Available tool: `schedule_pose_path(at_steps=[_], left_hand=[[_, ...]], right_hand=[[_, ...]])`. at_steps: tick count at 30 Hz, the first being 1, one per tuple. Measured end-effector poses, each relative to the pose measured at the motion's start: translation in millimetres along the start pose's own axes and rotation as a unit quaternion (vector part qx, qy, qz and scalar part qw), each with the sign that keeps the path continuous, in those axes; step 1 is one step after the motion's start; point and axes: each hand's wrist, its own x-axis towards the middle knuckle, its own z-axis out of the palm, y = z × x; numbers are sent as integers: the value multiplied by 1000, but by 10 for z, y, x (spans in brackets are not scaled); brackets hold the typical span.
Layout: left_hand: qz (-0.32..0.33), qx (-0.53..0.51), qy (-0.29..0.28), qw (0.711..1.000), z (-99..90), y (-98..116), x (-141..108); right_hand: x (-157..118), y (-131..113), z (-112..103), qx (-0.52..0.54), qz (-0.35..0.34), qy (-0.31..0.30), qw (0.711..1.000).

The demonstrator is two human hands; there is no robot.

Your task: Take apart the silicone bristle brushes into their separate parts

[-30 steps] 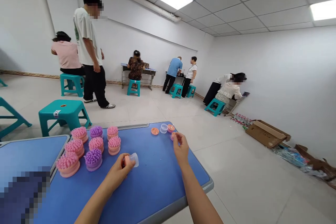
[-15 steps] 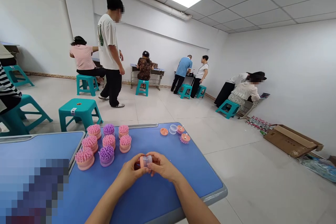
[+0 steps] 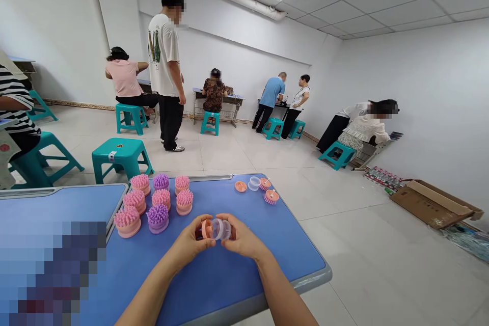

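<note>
My left hand [image 3: 188,238] and my right hand [image 3: 240,237] meet above the blue table, holding a small clear plastic cup [image 3: 221,229] pressed against a round orange part [image 3: 207,228]. Left of them stand several pink bristle brushes, such as one [image 3: 128,221], and purple ones, such as one [image 3: 158,217]. At the far end lie an orange disc [image 3: 240,186], a clear cup [image 3: 254,183] and a small bristled piece [image 3: 271,196].
The blue table's grey rim [image 3: 267,285] runs in front of my arms. A second blue table [image 3: 57,198] adjoins on the left, below a teal stool [image 3: 120,158]. Co-workers sit and stand farther off, including a standing person [image 3: 165,56]. A cardboard box [image 3: 431,204] lies by the right wall.
My right hand has left the far end of the table and joined my left hand on the clear cup. A second small bristled piece now lies at the far end. The view has turned left.
</note>
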Motion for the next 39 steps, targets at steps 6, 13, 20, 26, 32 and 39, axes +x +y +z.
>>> schedule_pose_path(at_steps=[6, 13, 20, 26, 32, 39], left_hand=[[26, -16, -35, 999, 0, -4, -11], [37, -2, -45, 998, 9, 25, -16], [39, 6, -42, 998, -13, 3, -26], [25, 19, -27, 999, 11, 42, -23], [1, 43, 1, 999, 40, 146, -40], [-2, 67, 12, 998, 48, 176, -33]], right_hand=[[-2, -46, -5, -124, -68, 45, 989], [9, -45, -18, -29, -83, 52, 995], [32, -4, -42, -84, -70, 96, 989], [23, -79, -58, -133, -73, 91, 984], [34, -61, -148, -157, -20, 182, 971], [101, 142, -437, -179, 56, 413, 891]])
